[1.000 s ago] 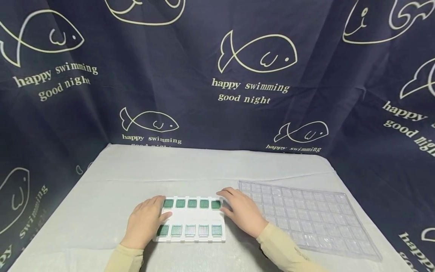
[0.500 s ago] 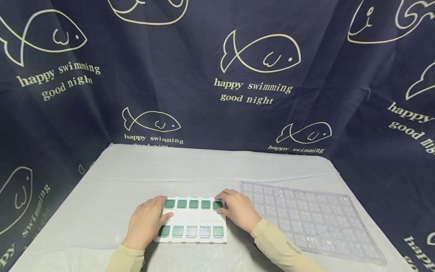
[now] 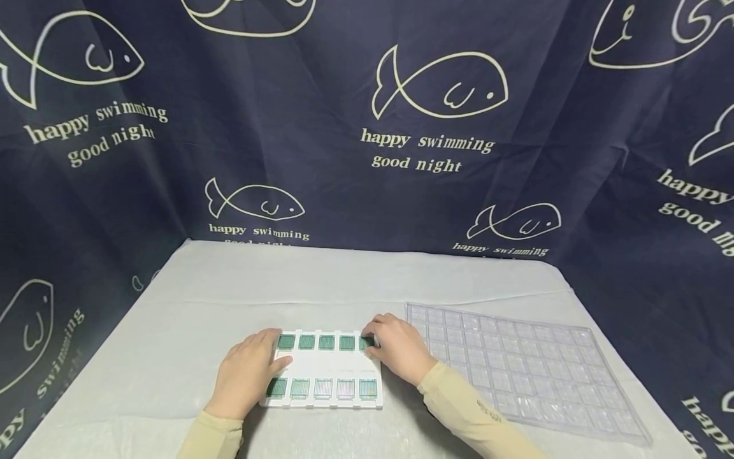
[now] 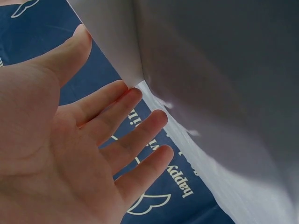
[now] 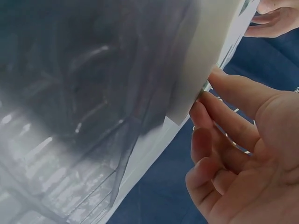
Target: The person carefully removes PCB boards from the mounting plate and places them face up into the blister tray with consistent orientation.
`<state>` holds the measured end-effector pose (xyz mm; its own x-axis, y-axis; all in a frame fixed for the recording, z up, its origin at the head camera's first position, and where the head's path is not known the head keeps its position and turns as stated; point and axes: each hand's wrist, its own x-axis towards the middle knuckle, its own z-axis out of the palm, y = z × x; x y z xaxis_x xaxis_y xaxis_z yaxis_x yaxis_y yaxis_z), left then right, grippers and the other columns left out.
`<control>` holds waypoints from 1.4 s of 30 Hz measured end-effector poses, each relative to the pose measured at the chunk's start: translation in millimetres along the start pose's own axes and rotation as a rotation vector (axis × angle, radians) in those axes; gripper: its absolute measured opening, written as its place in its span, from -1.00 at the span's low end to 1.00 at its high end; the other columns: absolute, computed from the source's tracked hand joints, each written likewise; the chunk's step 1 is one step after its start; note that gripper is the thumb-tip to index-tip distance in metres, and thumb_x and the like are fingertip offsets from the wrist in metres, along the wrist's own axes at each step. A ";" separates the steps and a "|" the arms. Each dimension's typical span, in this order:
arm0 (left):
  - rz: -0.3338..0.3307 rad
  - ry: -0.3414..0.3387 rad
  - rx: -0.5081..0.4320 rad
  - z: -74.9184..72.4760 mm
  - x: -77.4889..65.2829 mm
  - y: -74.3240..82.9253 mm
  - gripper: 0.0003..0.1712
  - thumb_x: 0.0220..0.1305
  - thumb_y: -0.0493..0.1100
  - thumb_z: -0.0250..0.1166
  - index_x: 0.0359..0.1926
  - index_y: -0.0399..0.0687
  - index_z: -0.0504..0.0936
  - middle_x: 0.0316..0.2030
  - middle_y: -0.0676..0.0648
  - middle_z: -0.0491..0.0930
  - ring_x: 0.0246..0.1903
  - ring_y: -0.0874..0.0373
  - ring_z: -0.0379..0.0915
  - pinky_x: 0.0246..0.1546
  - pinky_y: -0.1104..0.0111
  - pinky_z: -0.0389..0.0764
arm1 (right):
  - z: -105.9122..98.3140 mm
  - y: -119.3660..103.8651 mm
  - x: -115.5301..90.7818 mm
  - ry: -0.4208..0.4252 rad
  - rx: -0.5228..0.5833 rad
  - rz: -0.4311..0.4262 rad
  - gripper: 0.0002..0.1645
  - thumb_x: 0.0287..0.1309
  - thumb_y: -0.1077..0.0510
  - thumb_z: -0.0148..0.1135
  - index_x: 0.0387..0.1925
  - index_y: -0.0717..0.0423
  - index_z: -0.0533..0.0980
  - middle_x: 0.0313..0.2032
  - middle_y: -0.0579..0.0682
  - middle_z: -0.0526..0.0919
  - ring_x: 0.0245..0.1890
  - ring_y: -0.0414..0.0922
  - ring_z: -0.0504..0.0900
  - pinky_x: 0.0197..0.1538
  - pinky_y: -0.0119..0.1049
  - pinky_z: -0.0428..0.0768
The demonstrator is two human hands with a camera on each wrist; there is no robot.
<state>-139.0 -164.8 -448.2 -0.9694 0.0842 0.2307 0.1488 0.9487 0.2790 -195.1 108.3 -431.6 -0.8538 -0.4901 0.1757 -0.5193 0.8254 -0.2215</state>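
In the head view, a white block-like holder (image 3: pixel 312 363) bears two rows of small green square boards (image 3: pixel 327 342), like circuit boards with lined edges. My left hand (image 3: pixel 243 370) rests against the holder's left side, its thumb on the top face. Its fingers are nearly straight in the left wrist view. My right hand (image 3: pixel 398 347) is at the far right corner, thumb and index finger pinching the last green board (image 3: pixel 366 343) of the far row, which they partly cover. In the right wrist view, a green sliver shows between those fingertips (image 5: pixel 217 77); the other fingers are curled.
A clear plastic tray (image 3: pixel 524 370) divided into many square compartments lies right of the holder, partly under the right forearm. White cloth (image 3: pixel 344 280) covers the table. Dark blue fish-print curtains (image 3: pixel 321 127) stand behind and at both sides.
My right hand has shifted slightly left, and its thumb and index finger have closed in on the far right board. The left hand and the holder have stayed put.
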 end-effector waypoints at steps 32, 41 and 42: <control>-0.005 0.006 0.014 -2.0 -0.5 0.5 -0.33 0.15 0.04 0.51 0.19 -0.25 0.58 0.12 -0.22 0.68 0.13 -0.17 0.62 0.06 -0.12 0.62 | -2.4 18.8 9.6 -0.120 0.077 -0.112 -0.67 0.09 0.04 0.52 -0.11 0.05 0.71 -0.20 -0.15 0.70 -0.32 -0.30 0.53 -0.18 -0.35 0.63; -0.017 -0.014 0.012 -3.4 0.8 1.4 -0.34 0.17 0.04 0.49 0.19 -0.23 0.59 0.13 -0.20 0.68 0.13 -0.16 0.62 0.06 -0.12 0.61 | -0.2 20.8 7.6 -0.131 0.149 -0.094 -0.70 0.11 0.08 0.48 -0.12 0.07 0.67 -0.20 -0.15 0.64 -0.40 -0.36 0.47 -0.27 -0.47 0.53; -0.015 -0.013 0.014 -3.7 1.1 1.5 -0.34 0.17 0.04 0.49 0.19 -0.23 0.59 0.12 -0.20 0.68 0.13 -0.16 0.62 0.06 -0.12 0.61 | 0.1 20.7 7.5 -0.131 0.153 -0.093 -0.70 0.12 0.08 0.48 -0.11 0.08 0.67 -0.19 -0.14 0.64 -0.40 -0.37 0.47 -0.27 -0.47 0.53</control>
<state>-139.1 -164.4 -444.1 -0.9740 0.0734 0.2142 0.1312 0.9540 0.2696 -212.3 121.7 -434.9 -0.7943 -0.6025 0.0785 -0.5871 0.7277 -0.3548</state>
